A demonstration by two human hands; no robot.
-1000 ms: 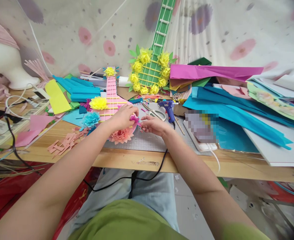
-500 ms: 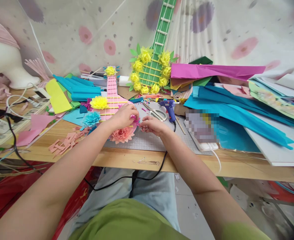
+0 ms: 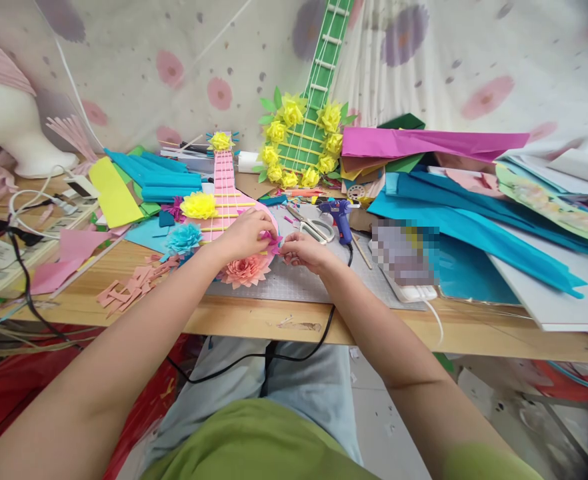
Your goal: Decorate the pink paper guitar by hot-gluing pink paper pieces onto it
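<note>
Between my two hands is a small magenta paper flower (image 3: 275, 245), partly hidden by fingers. My left hand (image 3: 247, 235) is closed around it from the left, above the lower right of a pink paper guitar (image 3: 223, 172). My right hand (image 3: 304, 252) has its fingers bent in a pinch at the flower's right edge; the fingertips are partly covered. Around the guitar's body sit a coral paper flower (image 3: 247, 269), a light blue one (image 3: 183, 239) and a yellow one (image 3: 199, 205). The grey cutting mat (image 3: 299, 283) lies beneath.
A blue glue gun (image 3: 340, 219) and scissors (image 3: 317, 228) lie right of my hands. A black cable (image 3: 325, 327) hangs over the table edge. Behind stands a green guitar (image 3: 294, 152) with yellow flowers. Blue paper (image 3: 464, 230) covers the right; coral strips (image 3: 131, 288) lie left.
My right fingers have drawn in more tightly at the flower's edge. My left hand stays almost in place, still holding the magenta flower.
</note>
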